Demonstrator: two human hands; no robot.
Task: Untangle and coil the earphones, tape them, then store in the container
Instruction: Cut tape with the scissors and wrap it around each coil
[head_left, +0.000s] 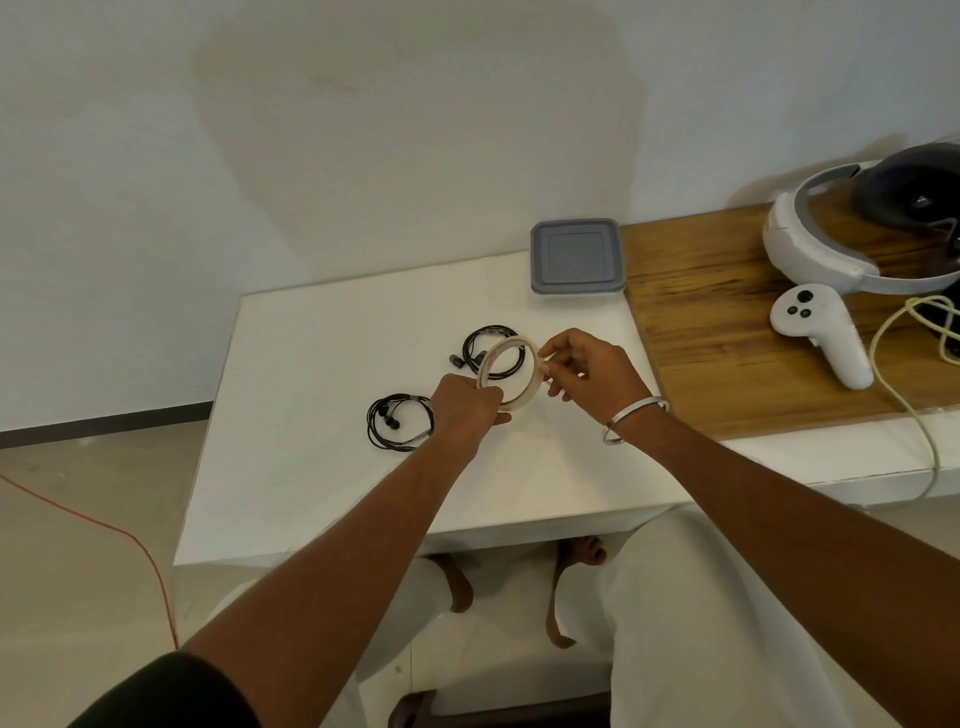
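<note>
- We note two sets of black earphones on the white surface (322, 467), both already wound into loops: the near coil (399, 421) sits left of the hands, the far coil (491, 349) lies behind them, partly seen through the tape ring.
- The tape roll (508, 375), a thin pale ring, is held up above the surface between both hands.
- Left hand (465, 410): fingers curled round the lower left rim of the roll, steadying it.
- Right hand (589, 371): fingertips pinched at the roll's right edge, thumb and forefinger close together; we judge it is picking for the loose tape end. Whether a tab is already lifted is too small to tell.
- The container (576, 257), grey and square with its lid on, stands at the back of the surface, well apart from both coils.
- Alongside on the wooden board (727, 338): a white headset (810, 244) and a white controller (821, 332), neither part of the job.
- Step in hand, as we read it: coiling looks done, taping is starting; we can make out no tape on either coil.
- Next move calls for peeling a short strip, tearing it cleanly, then wrapping it round one coil without letting the loops spring open.
- The container lid must come off before storing.
</note>
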